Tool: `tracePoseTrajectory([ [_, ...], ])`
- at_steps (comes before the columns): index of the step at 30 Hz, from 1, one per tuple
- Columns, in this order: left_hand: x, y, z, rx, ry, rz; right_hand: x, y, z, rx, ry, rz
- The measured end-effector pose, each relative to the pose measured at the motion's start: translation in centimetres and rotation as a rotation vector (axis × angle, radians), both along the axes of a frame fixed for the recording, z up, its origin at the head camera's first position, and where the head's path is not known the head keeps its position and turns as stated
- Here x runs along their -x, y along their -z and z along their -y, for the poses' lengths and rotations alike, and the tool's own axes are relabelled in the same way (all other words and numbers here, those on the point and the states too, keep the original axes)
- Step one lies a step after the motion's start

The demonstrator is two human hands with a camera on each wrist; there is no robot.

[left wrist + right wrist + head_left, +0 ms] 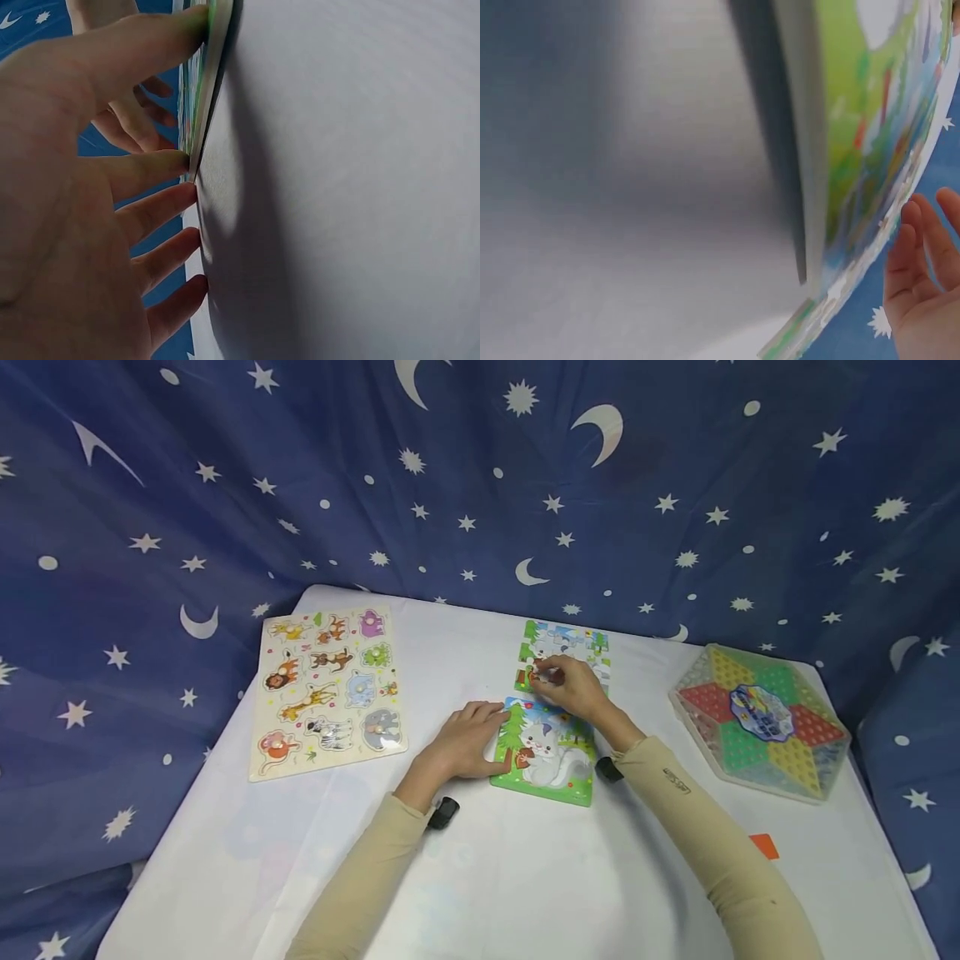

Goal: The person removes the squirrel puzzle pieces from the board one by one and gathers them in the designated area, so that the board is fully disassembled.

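A square squirrel puzzle [551, 768] lies in the middle of the white table, its picture whole. My left hand [468, 739] rests at its left side with fingers spread. In the left wrist view, the thumb [161, 45] and index fingertip touch the board's edge. Just behind lies a second puzzle board [566, 635], its picture jumbled. My right hand [573, 687] reaches over the first puzzle, bent fingertips at the second board's lower left, by a brown-and-red patch. The fingertips are close together in the right wrist view [911, 214]; I cannot tell whether they pinch a piece.
An animal peg puzzle [330, 693] lies at the left. A hexagonal box [761, 714] with coloured triangles stands at the right. Near my right forearm is a small orange card [765, 846]. Behind the table hangs a blue curtain [480, 485] with stars and moons.
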State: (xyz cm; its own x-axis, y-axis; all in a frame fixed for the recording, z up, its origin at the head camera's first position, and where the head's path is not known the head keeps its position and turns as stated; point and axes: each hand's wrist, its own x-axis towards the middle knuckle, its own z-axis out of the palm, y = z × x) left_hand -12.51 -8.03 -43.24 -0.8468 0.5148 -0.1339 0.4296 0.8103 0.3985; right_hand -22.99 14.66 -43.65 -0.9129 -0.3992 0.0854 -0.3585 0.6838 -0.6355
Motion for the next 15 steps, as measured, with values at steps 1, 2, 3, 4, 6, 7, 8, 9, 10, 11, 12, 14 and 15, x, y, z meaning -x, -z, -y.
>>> tracePoseTrajectory([
  [1, 0.0, 0.0, 0.1, -0.002, -0.001, -0.003, -0.2, -0.1, -0.1, 0.001, 0.001, -0.010],
  [2, 0.0, -0.1, 0.1, -0.003, 0.000, -0.004, -0.3, -0.2, -0.2, 0.000, 0.005, -0.015],
  [3, 0.0, -0.1, 0.2, -0.002, 0.000, -0.006, -0.5, -0.3, -0.3, 0.001, 0.007, -0.019],
  [4, 0.0, 0.0, 0.3, 0.000, 0.000, -0.010, -0.8, -0.5, -0.4, 0.002, 0.009, -0.024],
  [6, 0.0, 0.0, 0.5, 0.000, -0.005, -0.013, -1.3, -0.7, -0.5, -0.001, 0.011, -0.038],
  [7, -0.1, 0.0, 0.6, 0.002, -0.010, -0.015, -1.6, -0.8, -0.6, 0.000, 0.008, -0.045],
  [8, -0.1, 0.0, 0.8, 0.000, -0.016, -0.018, -1.9, -0.9, -0.6, 0.003, 0.006, -0.052],
  [9, -0.1, 0.0, 0.9, -0.005, -0.024, -0.021, -2.2, -1.0, -0.6, 0.007, 0.004, -0.057],
  [10, -0.1, 0.0, 1.1, -0.008, -0.033, -0.025, -2.5, -1.1, -0.7, 0.009, 0.002, -0.059],
  [11, -0.2, 0.0, 1.2, -0.011, -0.042, -0.031, -2.9, -1.3, -0.7, 0.011, 0.000, -0.058],
  [12, -0.2, 0.0, 1.3, -0.009, -0.051, -0.040, -3.2, -1.4, -0.7, 0.013, -0.002, -0.057],
  [14, -0.3, 0.1, 1.6, -0.015, -0.069, -0.056, -3.9, -1.6, -0.8, 0.010, 0.004, -0.049],
  [15, -0.4, 0.1, 1.7, -0.023, -0.079, -0.067, -4.3, -1.7, -0.9, 0.004, 0.009, -0.048],
])
